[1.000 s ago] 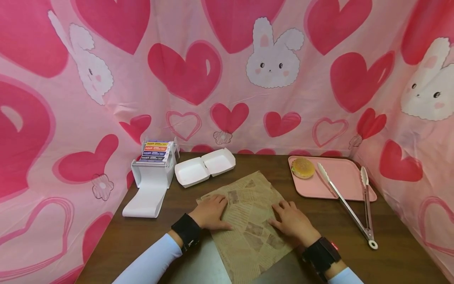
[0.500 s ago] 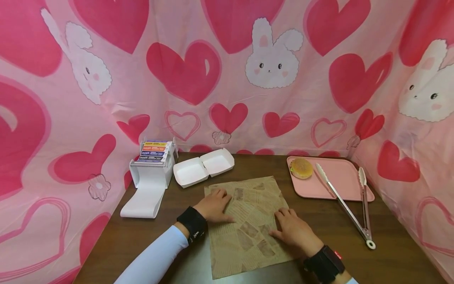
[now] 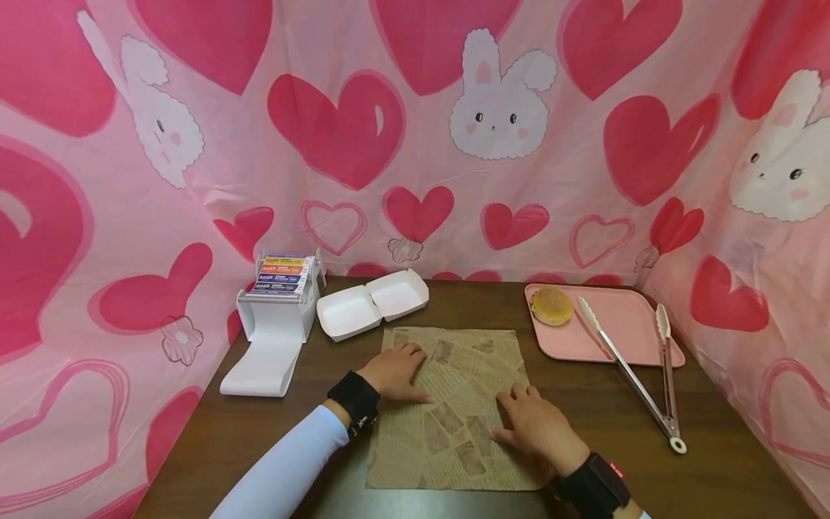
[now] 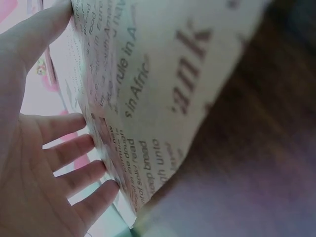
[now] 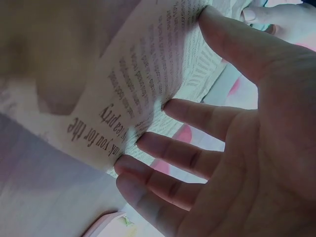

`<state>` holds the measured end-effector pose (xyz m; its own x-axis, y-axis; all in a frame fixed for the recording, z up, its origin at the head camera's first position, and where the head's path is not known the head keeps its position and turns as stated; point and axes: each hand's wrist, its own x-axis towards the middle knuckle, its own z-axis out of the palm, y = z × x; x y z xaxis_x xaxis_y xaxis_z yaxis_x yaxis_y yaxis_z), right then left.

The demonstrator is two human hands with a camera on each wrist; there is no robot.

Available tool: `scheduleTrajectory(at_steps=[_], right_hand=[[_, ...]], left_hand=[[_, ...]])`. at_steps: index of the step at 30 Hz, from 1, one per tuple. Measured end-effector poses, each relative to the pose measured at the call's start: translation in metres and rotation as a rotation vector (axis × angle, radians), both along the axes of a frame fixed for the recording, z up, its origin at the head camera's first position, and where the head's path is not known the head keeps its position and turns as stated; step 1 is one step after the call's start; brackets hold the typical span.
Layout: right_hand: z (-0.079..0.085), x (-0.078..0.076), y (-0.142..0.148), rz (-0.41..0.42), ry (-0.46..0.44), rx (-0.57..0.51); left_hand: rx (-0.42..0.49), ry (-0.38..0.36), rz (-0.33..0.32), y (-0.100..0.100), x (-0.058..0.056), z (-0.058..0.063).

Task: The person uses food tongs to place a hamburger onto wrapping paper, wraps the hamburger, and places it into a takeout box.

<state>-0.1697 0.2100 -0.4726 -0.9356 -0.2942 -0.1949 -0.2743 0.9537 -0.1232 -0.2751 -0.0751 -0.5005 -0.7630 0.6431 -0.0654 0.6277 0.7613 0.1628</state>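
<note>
A square sheet of brown newsprint-patterned wrapping paper [image 3: 447, 404] lies on the dark wooden table, its edges roughly in line with the table's. My left hand [image 3: 395, 373] rests with spread fingers on the paper's left side. On the right side my right hand [image 3: 540, 427] touches the sheet with its fingertips. Both wrist views show the fingertips on printed paper [image 4: 143, 98], the fingers extended and not wrapped round anything; in the right wrist view the right hand [image 5: 222, 143] has its thumb and fingers apart.
Behind the paper stands an open white burger box [image 3: 372, 306], beside a label dispenser [image 3: 279, 303] with a white strip hanging out. At the right, a pink tray [image 3: 632, 324] bears a burger [image 3: 551, 307], with metal tongs [image 3: 638, 382] lying across its edge. A patterned curtain surrounds the table.
The paper has turned counterclockwise from a slant to nearly square with the table. My left hand has moved slightly up and right with it; the right hand has shifted little.
</note>
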Motion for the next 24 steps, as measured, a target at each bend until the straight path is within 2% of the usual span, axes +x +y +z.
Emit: scheduleTrajectory(at_steps=[6, 13, 19, 22, 24], right_hand=[[0.000, 0.001, 0.000, -0.008, 0.008, 0.003], [0.001, 0.002, -0.001, -0.014, 0.002, -0.014], [0.003, 0.004, 0.002, -0.007, 0.025, -0.007], [0.007, 0.003, 0.009, -0.002, 0.066, -0.052], [0.012, 0.000, 0.020, -0.026, 0.128, -0.096]], left_hand=[[0.018, -0.007, -0.009, -0.002, 0.003, 0.004], [0.034, -0.002, -0.001, -0.017, 0.015, 0.011], [0.041, -0.041, 0.004, -0.025, 0.019, 0.010], [0.033, -0.050, 0.015, -0.027, 0.019, 0.010], [0.031, -0.053, 0.019, -0.028, 0.020, 0.011]])
